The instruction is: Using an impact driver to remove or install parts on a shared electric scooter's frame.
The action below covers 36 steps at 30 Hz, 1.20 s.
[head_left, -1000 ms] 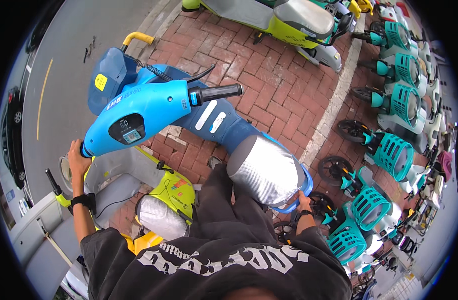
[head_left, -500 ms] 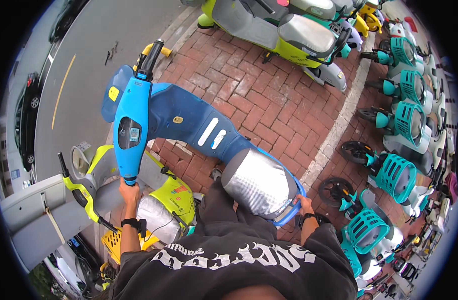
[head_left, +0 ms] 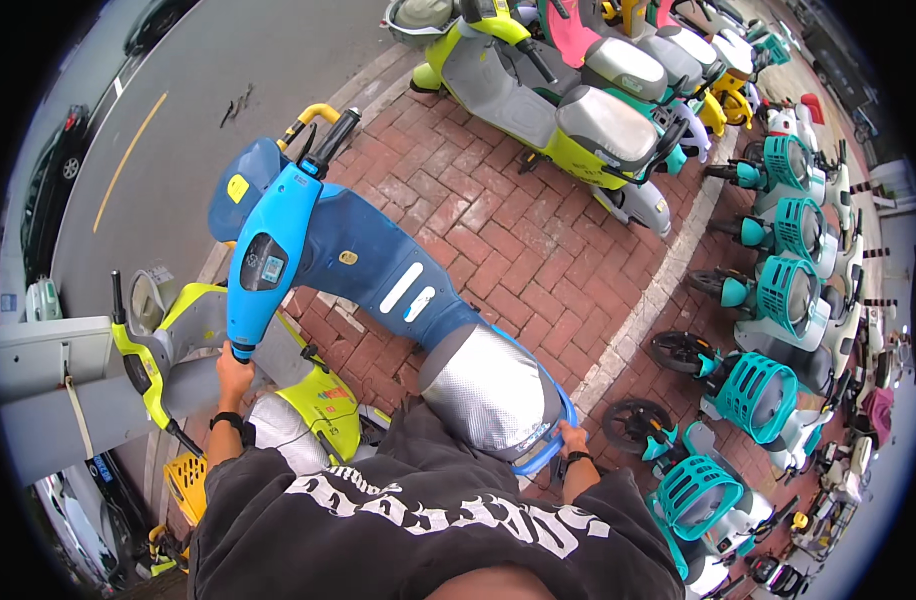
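A blue electric scooter (head_left: 373,255) stands across in front of me, its front to the left and its silver-covered seat (head_left: 493,385) to the right. My left hand (head_left: 235,378) is wrapped round the near handlebar grip, below the light-blue handlebar cover (head_left: 268,255) with its small display. The far grip (head_left: 340,135) is free. At the rear, my right hand (head_left: 574,438) is closed on the blue rail (head_left: 566,405) that curves round the seat's back; some of its fingers are hidden.
A lime-green scooter (head_left: 603,130) stands beyond the brick paving (head_left: 498,240). Another yellow-green scooter (head_left: 318,410) is close on my left, beside a grey beam (head_left: 88,420). Several scooters with teal baskets (head_left: 753,395) line the right. A yellow tube barrier (head_left: 313,115) borders the road (head_left: 208,170).
My view has turned and shifted, so the parked scooters on the right appear further left. Both hands keep their grip on the blue scooter, and my body is nearer to its seat.
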Tool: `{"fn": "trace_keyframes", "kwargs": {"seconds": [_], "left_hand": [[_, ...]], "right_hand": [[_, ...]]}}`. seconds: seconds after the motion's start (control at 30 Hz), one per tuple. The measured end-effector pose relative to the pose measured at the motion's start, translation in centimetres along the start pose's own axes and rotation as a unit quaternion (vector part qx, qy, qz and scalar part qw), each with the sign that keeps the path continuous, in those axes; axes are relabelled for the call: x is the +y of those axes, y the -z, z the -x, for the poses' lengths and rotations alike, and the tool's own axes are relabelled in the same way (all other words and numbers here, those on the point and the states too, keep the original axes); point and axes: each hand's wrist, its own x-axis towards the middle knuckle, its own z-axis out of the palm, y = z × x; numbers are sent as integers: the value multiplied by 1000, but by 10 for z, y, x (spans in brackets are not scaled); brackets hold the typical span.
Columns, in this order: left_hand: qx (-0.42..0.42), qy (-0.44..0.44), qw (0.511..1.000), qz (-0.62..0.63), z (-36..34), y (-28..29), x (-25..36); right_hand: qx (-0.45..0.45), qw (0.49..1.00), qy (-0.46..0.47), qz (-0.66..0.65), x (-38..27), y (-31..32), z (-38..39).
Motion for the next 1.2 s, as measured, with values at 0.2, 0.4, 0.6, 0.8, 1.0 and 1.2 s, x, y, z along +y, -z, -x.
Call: {"fn": "trace_keyframes", "kwargs": {"seconds": [0.2, 0.4, 0.6, 0.8, 1.0, 1.2], "left_hand": [[-78, 80, 993, 30, 23, -13, -61], [-34, 117, 988, 100, 77, -57, -105], [58, 180, 960, 205, 123, -86, -2], [149, 200, 952, 179, 46, -162, 160], [131, 279, 915, 261, -13, -179, 271], [139, 270, 913, 274, -61, -163, 326]], "right_hand": [[33, 988, 123, 88, -100, -16, 54], [23, 965, 224, 133, -239, -40, 30], [64, 918, 338, 200, -387, -87, -74], [202, 845, 351, 349, -476, -92, -152], [280, 800, 365, 386, -547, -129, -104], [241, 805, 377, 390, -580, -114, -144]]}}
